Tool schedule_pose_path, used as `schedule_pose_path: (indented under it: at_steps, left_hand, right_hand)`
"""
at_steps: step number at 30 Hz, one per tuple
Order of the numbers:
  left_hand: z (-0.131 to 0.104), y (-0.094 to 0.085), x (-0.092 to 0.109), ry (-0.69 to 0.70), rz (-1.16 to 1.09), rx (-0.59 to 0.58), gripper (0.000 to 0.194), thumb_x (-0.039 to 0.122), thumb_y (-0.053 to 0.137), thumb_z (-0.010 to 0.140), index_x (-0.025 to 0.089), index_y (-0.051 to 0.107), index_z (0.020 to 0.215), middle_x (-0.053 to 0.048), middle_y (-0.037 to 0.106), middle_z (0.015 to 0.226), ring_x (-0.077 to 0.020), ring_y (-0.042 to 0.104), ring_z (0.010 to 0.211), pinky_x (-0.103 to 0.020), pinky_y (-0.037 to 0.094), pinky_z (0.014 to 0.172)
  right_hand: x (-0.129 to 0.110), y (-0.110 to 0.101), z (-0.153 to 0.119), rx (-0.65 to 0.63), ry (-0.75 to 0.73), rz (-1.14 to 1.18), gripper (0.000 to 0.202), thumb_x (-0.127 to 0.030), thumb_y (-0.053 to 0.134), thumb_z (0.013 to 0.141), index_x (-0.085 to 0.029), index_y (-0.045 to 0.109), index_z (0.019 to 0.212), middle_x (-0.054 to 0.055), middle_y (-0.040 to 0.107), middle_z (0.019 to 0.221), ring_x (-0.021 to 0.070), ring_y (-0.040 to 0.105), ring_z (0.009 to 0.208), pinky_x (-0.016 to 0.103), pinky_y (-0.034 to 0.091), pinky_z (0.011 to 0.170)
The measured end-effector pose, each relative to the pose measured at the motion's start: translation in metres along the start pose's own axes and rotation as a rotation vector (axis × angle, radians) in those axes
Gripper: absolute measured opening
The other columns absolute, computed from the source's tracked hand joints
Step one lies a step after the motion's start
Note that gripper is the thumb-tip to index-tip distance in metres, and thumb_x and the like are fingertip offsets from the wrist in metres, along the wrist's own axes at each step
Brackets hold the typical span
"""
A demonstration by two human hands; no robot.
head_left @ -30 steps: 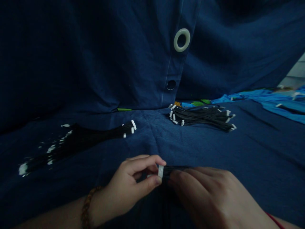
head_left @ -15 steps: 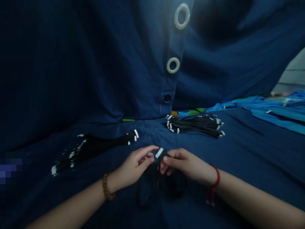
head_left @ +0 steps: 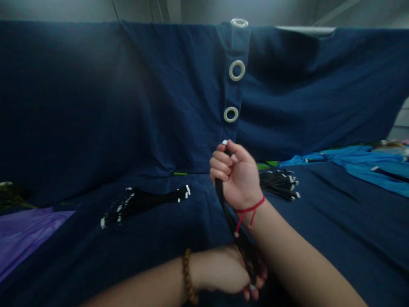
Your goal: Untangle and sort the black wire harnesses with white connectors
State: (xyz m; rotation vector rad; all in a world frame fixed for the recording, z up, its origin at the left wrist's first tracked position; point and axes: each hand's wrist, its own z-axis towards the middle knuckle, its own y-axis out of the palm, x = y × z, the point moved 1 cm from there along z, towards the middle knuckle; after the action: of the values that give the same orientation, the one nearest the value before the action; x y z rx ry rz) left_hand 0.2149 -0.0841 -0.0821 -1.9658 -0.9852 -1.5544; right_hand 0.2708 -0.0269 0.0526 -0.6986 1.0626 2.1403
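Observation:
My right hand, with a red string on its wrist, is raised in the middle and closed round the upper end of a black cable. A white connector sticks out above its fingers. The cable slants down to my left hand, low in front, which wears a brown bead bracelet and is blurred. Its fingers are closed round the lower end, where a small pale tip shows. On the left lies a bundle of black cables with white ends. A second bundle lies behind my right wrist, partly hidden.
Dark blue cloth covers the surface and hangs as a wall behind, with pale eyelets in it. Purple material lies at the left edge. Blue plastic sheeting with black cables on it is at the right.
My right hand has risen with one cable end, while my left hand has moved down and right to the other end. The cable is now stretched between them. The view has tilted up.

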Motion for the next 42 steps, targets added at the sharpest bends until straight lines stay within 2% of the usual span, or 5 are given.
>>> schedule_pose_path:
  at_steps: [5, 12, 21, 34, 42]
  left_hand:
    - [-0.011, -0.032, 0.053, 0.367, -0.120, 0.232, 0.023, 0.039, 0.053, 0.076, 0.017, 0.060, 0.082, -0.003, 0.060, 0.082, -0.0149, 0.053, 0.087, -0.027, 0.037, 0.085]
    - [0.005, -0.007, 0.060, 0.507, -0.207, 0.324, 0.043, 0.060, 0.043, 0.074, 0.019, 0.037, 0.061, 0.010, 0.028, 0.045, -0.0035, 0.020, 0.033, -0.015, 0.018, 0.032]
    - [-0.003, -0.020, 0.072, 0.440, -0.073, 0.335, 0.042, 0.059, 0.030, 0.079, 0.022, 0.025, 0.060, 0.012, 0.014, 0.043, -0.0041, 0.008, 0.033, -0.015, 0.012, 0.031]
    - [0.025, -0.048, 0.064, 0.461, 0.769, 0.526, 0.041, 0.048, 0.029, 0.085, 0.017, 0.042, 0.109, -0.006, 0.057, 0.087, -0.0175, 0.055, 0.081, -0.032, 0.044, 0.075]
    - [-0.020, -0.115, 0.007, 0.259, 1.130, 0.600, 0.050, 0.047, 0.031, 0.084, 0.017, 0.035, 0.124, -0.015, 0.043, 0.127, -0.0285, 0.032, 0.123, -0.051, 0.023, 0.101]
  right_hand:
    - [-0.015, -0.010, -0.002, 0.037, -0.225, -0.014, 0.036, -0.026, 0.057, 0.074, -0.019, 0.028, 0.053, -0.010, 0.017, 0.043, 0.0043, 0.012, 0.036, 0.018, 0.011, 0.034]
    - [-0.024, -0.011, -0.015, 0.030, -0.431, -0.040, 0.037, -0.023, 0.055, 0.075, -0.019, 0.027, 0.052, -0.009, 0.018, 0.044, 0.0040, 0.016, 0.036, 0.020, 0.014, 0.036]
    - [-0.015, -0.031, 0.004, -0.261, -0.031, -0.195, 0.038, -0.043, 0.049, 0.080, -0.019, 0.035, 0.055, -0.010, 0.025, 0.042, 0.0038, 0.023, 0.033, 0.018, 0.024, 0.032]
    - [-0.031, -0.066, 0.014, 0.043, -0.169, -0.895, 0.034, -0.039, 0.043, 0.087, -0.014, 0.048, 0.066, -0.008, 0.038, 0.051, 0.0037, 0.033, 0.038, 0.018, 0.030, 0.039]
    - [-0.071, -0.128, 0.019, 0.278, -0.316, -1.587, 0.019, -0.033, 0.050, 0.084, -0.014, 0.053, 0.087, 0.003, 0.052, 0.086, 0.0162, 0.050, 0.081, 0.033, 0.041, 0.070]
